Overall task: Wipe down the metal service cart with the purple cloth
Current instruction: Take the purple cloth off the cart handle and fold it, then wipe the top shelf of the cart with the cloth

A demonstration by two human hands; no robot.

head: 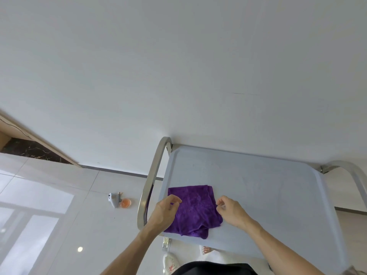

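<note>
Head view: the metal service cart [268, 195] stands against a white wall [178, 66], its flat pale top tray seen from above, with a curved steel handle [151, 183] along its left side and another steel handle [355, 175] at its right. The purple cloth [195, 210] lies folded into a rough square on the tray, in the cart's near left part, close to the left handle and touching the tray surface.

The left hand [165, 212] is at the cloth's left edge, its fingers curled with the tips at the fabric; whether they actually pinch the edge cannot be told. The right hand [231, 210] is at the cloth's right edge, fingers likewise curled at the fabric, and its grip cannot be told either. Both forearms reach in from the cart's near side.

On the glossy tiled floor [59, 205] to the left of the cart lie a small white object [114, 199] and, just beside it, a round orange item [125, 203]. Under the cart's near edge a light shoe [170, 262] shows.
</note>
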